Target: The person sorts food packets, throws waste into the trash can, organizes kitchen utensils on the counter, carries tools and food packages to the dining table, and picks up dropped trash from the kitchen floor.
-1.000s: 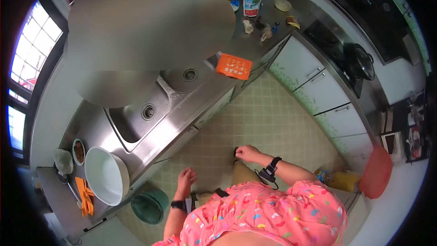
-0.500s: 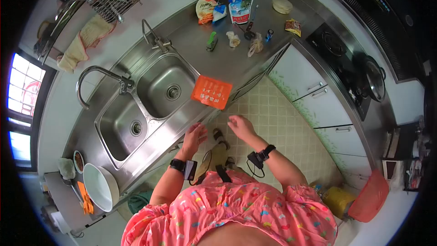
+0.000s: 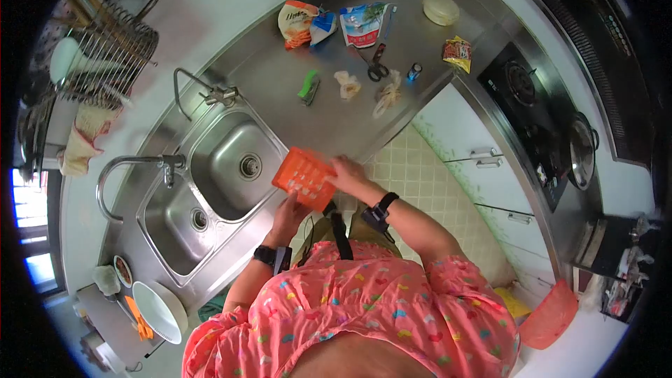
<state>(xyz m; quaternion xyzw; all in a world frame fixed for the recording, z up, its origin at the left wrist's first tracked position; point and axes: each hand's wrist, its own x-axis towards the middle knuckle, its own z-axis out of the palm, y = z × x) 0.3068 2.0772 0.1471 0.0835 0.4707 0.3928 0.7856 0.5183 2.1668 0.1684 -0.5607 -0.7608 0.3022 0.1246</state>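
fingers of the right hand are, in the head view, pinching the right edge of an orange packet; those of the left hand are touching its lower edge and partly hiding behind it, so i cannot tell whether they are clamping it or only propping it. the packet is tilting between the two hands, beside the front edge of the tabletop and near the closer sink basin; whether it is resting on the metal, i cannot tell.

if the left fingers are only propping, a loosening right pinch could be letting the packet swing down towards the floor, as most of it is lying to one side of that pinch. its left corner is pointing at the basin, so a sideways slip could be sending it in there. too hard a squeeze could be creasing or splitting its thin-looking wrapper.
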